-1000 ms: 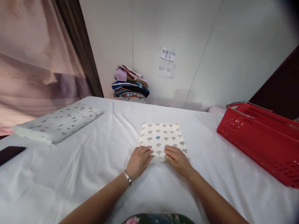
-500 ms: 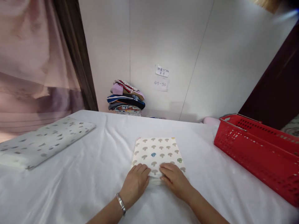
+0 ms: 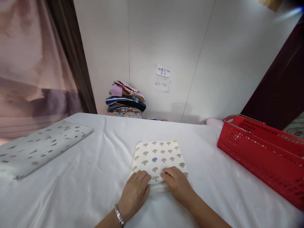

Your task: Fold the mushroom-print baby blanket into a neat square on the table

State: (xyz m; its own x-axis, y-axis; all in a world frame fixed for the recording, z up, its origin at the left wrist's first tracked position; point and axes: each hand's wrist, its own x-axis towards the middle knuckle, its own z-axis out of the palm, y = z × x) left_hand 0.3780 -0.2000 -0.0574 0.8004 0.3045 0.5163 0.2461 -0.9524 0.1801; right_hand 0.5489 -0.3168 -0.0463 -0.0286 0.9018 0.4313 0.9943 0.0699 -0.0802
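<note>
A folded cream cloth (image 3: pixel 158 156) printed with small mushrooms lies flat on the white sheet (image 3: pixel 78 177) in front of me. My left hand (image 3: pixel 134 193), with a silver bracelet at the wrist, grips the cloth's near edge, fingers curled over it. My right hand (image 3: pixel 177 183) grips the same edge just to the right, fingers bent on the fabric. Both hands nearly touch each other.
A red plastic basket (image 3: pixel 263 155) stands at the right. A grey patterned flat pillow (image 3: pixel 40 147) lies at the left. A stack of folded clothes (image 3: pixel 125 99) sits by the back wall under two paper notes (image 3: pixel 162 77). A curtain hangs at the left.
The view has tilted up, so the cloth and hands sit lower in frame. Both hands stay on the cloth's near edge; the dark phone at the left is out of view.
</note>
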